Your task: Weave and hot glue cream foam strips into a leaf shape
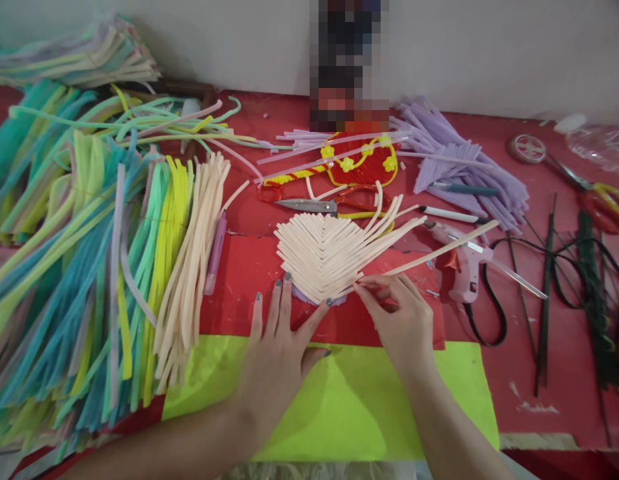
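Note:
A cream leaf-shaped piece (316, 250), made of pipe cleaners laid in a V pattern, lies on a red sheet (239, 287). Loose ends fan out from its upper right side. My left hand (274, 340) rests with fingers spread, the index and middle fingertips touching the piece's lower edge. Some purple backing (304, 295) peeks out below that edge. My right hand (404, 317) pinches a single cream pipe cleaner (444, 250) close to the piece's lower right edge; its free length slants up to the right.
Bundles of coloured pipe cleaners (89, 287) cover the left side. Scissors (309, 205) and a red-and-yellow fan-shaped piece (362, 163) lie behind. To the right are a glue gun (462, 260) with a black cord, purple pipe cleaners (459, 163) and more scissors (604, 207).

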Available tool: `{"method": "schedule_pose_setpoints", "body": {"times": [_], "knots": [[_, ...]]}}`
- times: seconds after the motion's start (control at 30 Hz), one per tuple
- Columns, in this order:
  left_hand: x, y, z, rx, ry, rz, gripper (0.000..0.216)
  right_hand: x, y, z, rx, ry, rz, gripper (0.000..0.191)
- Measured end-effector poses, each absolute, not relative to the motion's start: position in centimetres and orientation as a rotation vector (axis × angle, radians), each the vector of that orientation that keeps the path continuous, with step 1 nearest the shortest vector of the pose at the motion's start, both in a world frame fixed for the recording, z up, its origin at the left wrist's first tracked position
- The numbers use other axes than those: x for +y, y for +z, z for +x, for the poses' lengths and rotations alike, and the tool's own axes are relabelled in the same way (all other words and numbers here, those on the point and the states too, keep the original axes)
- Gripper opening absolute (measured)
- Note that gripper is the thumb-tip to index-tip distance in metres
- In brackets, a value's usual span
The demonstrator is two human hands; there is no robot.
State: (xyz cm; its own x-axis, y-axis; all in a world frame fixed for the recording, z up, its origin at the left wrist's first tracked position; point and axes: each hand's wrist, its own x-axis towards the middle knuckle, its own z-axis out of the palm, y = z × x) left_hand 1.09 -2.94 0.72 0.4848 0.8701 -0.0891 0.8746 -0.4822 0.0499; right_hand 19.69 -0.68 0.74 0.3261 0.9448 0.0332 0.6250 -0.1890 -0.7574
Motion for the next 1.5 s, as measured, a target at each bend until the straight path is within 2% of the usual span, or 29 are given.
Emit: {"method": "schedule_pose_setpoints", "body": {"times": [0.27,0.43,0.8,1.07,1.3,1.5], "knots": [[-2.95,0.71,1.11,1.552,-0.040,2.609,0.080,-0.56,0.46,19.79,-1.442,0.521,-1.938,0.020],[-2.90,0.66,1.13,1.554,-0.020,2.603,0.074,-0.52,0.34,19.61,-1.472,0.474,-1.946,0.023],[-2.92,0.72,1.15,1.559,-0.047,2.608,0.070,-0.42,0.19,19.30,-1.493,0.421,-1.986,0.014],[-2.98,0.60,1.19,1.569,-0.019,2.592,0.072,-0.60,0.14,20.18,-1.559,0.520,-1.876,0.020],[-2.96,0.61,1.21,1.559,-0.007,2.581,0.071,-0.60,0.34,19.91,-1.612,0.447,-1.873,0.012],[-3.05,0.51,1.18,1.554,-0.003,2.610,0.072,-0.62,0.48,19.76,-1.619,0.450,-1.881,0.013]]}}
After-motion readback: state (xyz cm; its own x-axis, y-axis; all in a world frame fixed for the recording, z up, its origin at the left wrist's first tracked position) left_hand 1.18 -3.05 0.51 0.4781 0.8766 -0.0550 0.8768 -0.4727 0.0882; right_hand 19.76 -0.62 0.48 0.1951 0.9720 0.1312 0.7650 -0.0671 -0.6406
